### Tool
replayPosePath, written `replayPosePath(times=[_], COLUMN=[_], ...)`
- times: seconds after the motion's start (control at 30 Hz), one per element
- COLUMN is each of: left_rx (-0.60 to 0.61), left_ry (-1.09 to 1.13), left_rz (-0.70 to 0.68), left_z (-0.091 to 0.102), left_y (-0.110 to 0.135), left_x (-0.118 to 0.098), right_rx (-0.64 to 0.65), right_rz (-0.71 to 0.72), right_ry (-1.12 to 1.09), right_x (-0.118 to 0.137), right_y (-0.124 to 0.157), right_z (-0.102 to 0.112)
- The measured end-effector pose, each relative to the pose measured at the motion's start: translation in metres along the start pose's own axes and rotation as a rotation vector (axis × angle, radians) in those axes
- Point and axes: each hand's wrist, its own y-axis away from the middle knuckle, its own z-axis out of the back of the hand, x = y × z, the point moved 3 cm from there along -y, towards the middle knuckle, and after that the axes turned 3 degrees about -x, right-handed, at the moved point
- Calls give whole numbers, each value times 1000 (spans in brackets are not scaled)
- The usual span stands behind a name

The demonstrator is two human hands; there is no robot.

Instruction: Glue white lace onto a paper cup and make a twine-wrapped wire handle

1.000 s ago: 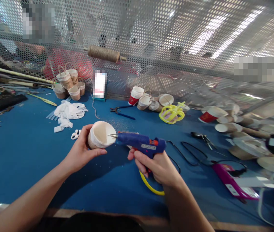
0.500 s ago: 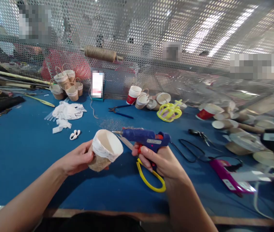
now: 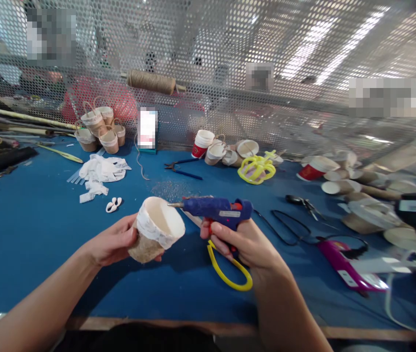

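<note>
Cup [image 3: 152, 229]: here it is, up over the blue surface [image 3: 57, 225], tilted, mouth turned toward the glue gun [image 3: 210, 209] — white lace round the top, rough brown below.
Left hand [image 3: 118, 240]: closed round the cup's left side and underside, thumb on the near side, fingertips peeping out beneath.
Right hand [image 3: 239, 239]: wrapped round the gun's grip, fingers at the red trigger; how far that's squeezed, I can't tell.
Nozzle [image 3: 175, 205]: right at the cup's rim, overlapping the opening in this view — touching or just shy of it, can't tell.
Scissors [image 3: 238, 287]: yellow handle lying on the surface, just below the right hand.
Left of the cup: a small white bow [image 3: 113, 205], and beyond it a heap of white lace [image 3: 102, 168].
Farther back: blue-handled pliers [image 3: 188, 173], a yellow crown-shaped piece [image 3: 256, 170], and small handled cups [image 3: 108, 139] stacked at the left.
</note>
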Motion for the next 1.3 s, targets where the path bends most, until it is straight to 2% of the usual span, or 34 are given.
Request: replayPosePath(times=[0.27,0.4,0.67,0.87,1.0,1.1,1.3], left_rx=[42,83,77,66,68,-12,-383], left_ry=[36,96,127,116,88,-45,-620], left_rz=[43,125,293,222,115,-6,-169], left_z=[-2,-7,-5,-1,1,2,10], left_y=[-4,-6,-4,-4,-4,-6,-14], left_x=[2,5,9,5,2,-2,-2], right_rx=[3,10,11,35,48,6,-115], right_rz=[-32,-19,-41,-121,-76,-17,29], right_ry=[49,63,85,138,79,4,30], right_x=[5,6,5,10,10,8,8], right_y=[4,3,1,2,3,2,0], right_z=[1,2,2,2,3,5,4])
